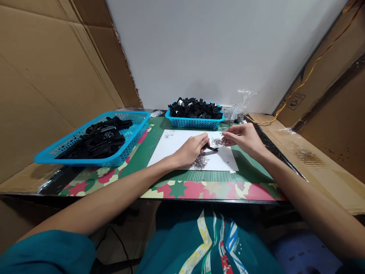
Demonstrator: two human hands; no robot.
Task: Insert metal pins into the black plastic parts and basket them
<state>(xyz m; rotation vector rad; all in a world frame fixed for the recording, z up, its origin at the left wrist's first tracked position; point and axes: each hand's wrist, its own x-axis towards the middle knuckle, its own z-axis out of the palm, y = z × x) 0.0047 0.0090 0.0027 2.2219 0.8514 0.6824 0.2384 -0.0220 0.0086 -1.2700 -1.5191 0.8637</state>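
Note:
My left hand (194,149) is closed round a small black plastic part (212,148), whose end points right over a white sheet (168,150). Just right of it, my right hand (242,137) has its thumb and fingertips pinched together; whatever they hold is too small to make out. A pile of tiny metallic pieces (200,162) lies on the sheet beside and below my left hand. Another small pile (216,141) is near my right fingertips, and a thin scatter (169,134) lies at the sheet's upper left.
At the left stands a large blue basket (132,141) with long black parts. A smaller blue basket (195,123) at the back is heaped with black pieces. Clear plastic bags (236,112) sit right of it. Cardboard walls (336,95) flank the table, and a yellow wire (309,74) hangs at right.

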